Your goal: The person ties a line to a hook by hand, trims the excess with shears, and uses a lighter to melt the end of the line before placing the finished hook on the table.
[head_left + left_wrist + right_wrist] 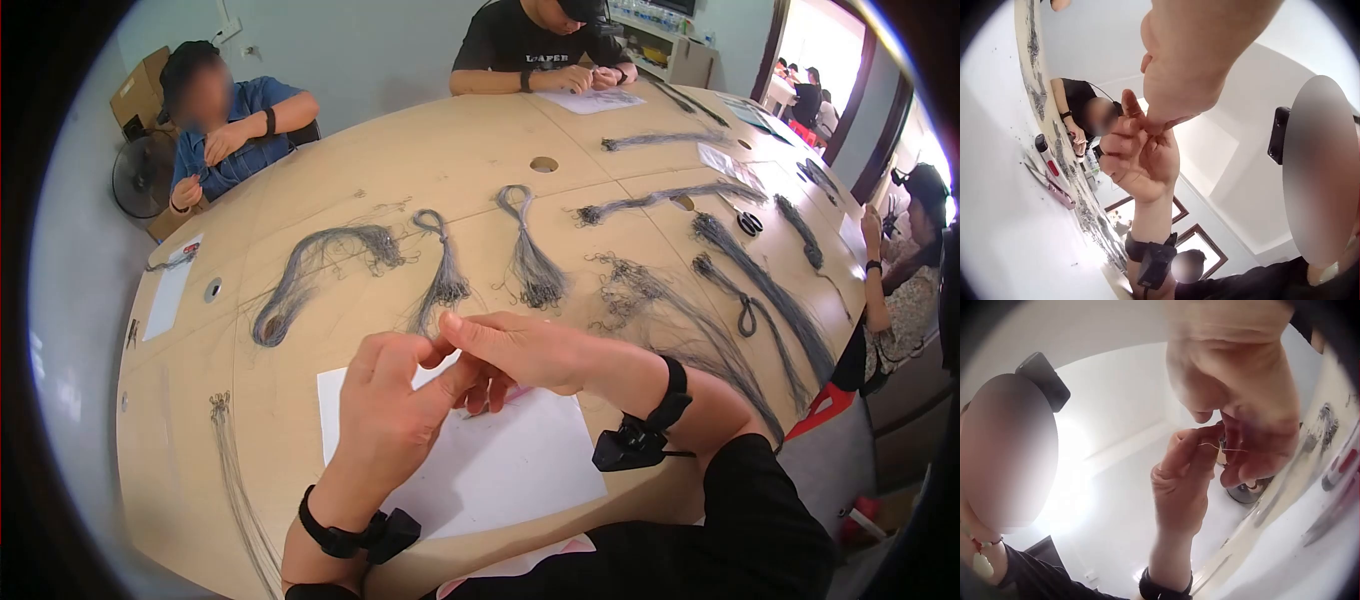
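Note:
My left hand (395, 400) and right hand (540, 352) meet above a white paper sheet (530, 465). A thin pale thread (1233, 450) runs across the meeting fingertips in the right wrist view. Thumb and fingertips of the left hand (1185, 469) pinch it, and the right hand (1254, 419) holds it from the other side with curled fingers. The left wrist view shows the right palm (1154, 156) turned up, its fingers bent. Below the hands lie a pink-handled tool with pointed metal tips (1054, 189) and a white, black and red pen-like thing (1051, 156).
Looped grey strand bundles with small hooks (437, 262) (530, 255) lie beyond the paper. A curved bundle (300, 270) is left of them; looser strands (660, 295) spread right. Black scissors (745, 218) lie farther back. Other people sit around the table (480, 140).

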Tool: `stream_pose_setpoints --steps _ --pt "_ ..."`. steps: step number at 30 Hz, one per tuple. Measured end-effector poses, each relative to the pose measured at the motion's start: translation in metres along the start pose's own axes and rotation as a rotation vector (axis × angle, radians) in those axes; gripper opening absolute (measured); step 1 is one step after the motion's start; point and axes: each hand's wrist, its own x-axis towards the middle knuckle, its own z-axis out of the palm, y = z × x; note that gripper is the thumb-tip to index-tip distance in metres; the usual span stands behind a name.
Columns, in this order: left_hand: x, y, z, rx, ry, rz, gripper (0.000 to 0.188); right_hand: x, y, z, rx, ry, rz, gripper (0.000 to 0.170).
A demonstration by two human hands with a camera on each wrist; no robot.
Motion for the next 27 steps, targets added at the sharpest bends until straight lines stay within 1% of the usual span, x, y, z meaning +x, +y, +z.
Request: stream_pose_setpoints --steps 4,5,6,7,8,9,10,11,12,14,15,16,17,18,20,21,22,23,24,25,26,27 --pt "-0.003 0.001 0.010 0.003 -0.033 0.013 0.028 0.005 0.011 -0.001 0.080 -0.050 0.023 0.056" --pt "-0.004 0.000 0.009 0.000 -0.044 0.019 0.027 0.005 0.012 -0.002 0.160 -0.045 0.056 0.053" --pt "-0.005 0.000 0.008 -0.009 -0.117 0.010 0.025 0.007 0.013 -0.003 0.240 -0.052 0.090 0.050" --pt "-0.006 0.000 0.009 0.032 -0.126 -0.020 0.025 0.009 0.014 -0.001 0.281 0.027 0.103 0.047" --pt "-0.007 0.000 0.012 -0.010 -0.087 -0.008 0.026 0.008 0.015 0.002 0.320 0.105 0.122 0.044" --pt "-0.007 -0.001 0.014 -0.053 -0.042 0.007 0.028 0.010 0.016 0.001 0.310 0.058 0.125 0.044" --pt "-0.008 -0.001 0.014 -0.019 -0.045 -0.017 0.028 0.011 0.017 0.000 0.341 0.107 0.106 0.040" --pt "-0.008 0.000 0.016 -0.045 -0.034 -0.003 0.028 0.011 0.019 0.000 0.376 0.165 0.086 0.035" --pt "-0.009 0.001 0.016 -0.077 -0.021 0.016 0.028 0.012 0.021 0.000 0.372 0.144 0.087 0.035" --pt "-0.011 0.003 0.015 -0.077 -0.043 0.002 0.030 0.012 0.022 0.001 0.318 0.192 -0.043 0.023" --pt "-0.010 0.004 0.015 -0.094 -0.062 0.000 0.032 0.012 0.020 0.000 0.318 0.192 -0.046 0.023" --pt "-0.008 0.005 0.014 -0.100 -0.060 0.003 0.032 0.012 0.018 -0.002 0.219 0.241 -0.103 0.019" --pt "-0.006 0.004 0.012 -0.161 -0.016 0.007 0.032 0.010 0.015 -0.004 0.121 0.295 -0.155 0.015" --pt "-0.006 0.004 0.012 -0.231 0.028 0.012 0.032 0.007 0.012 -0.005 0.123 0.317 -0.144 0.015" --pt "-0.010 -0.004 0.012 -0.405 0.188 -0.055 0.029 0.001 0.000 -0.006 0.106 0.367 -0.329 0.011" --pt "-0.012 -0.003 0.010 -0.506 0.222 -0.216 0.025 -0.003 -0.002 -0.008 0.109 0.401 -0.302 0.011" --pt "-0.007 -0.010 0.009 -0.478 0.237 -0.219 0.021 -0.005 -0.003 -0.010 0.083 0.374 -0.394 0.012" --pt "-0.008 -0.009 0.011 -0.664 0.232 -0.413 0.016 -0.008 -0.003 -0.009 0.058 0.340 -0.486 0.012" --pt "-0.007 -0.007 0.011 -0.828 0.203 -0.570 0.014 -0.010 -0.004 -0.006 0.058 0.356 -0.467 0.012" --pt "-0.005 -0.003 0.008 -0.986 0.169 -0.737 0.013 -0.013 -0.005 -0.001 0.026 0.333 -0.516 0.012" --pt "-0.004 0.000 0.005 -0.999 0.162 -0.754 0.013 -0.015 -0.005 0.001 -0.007 0.304 -0.568 0.012" --pt "-0.001 0.001 0.001 -1.154 0.124 -0.810 0.015 -0.016 -0.003 0.002 -0.005 0.305 -0.555 0.012"
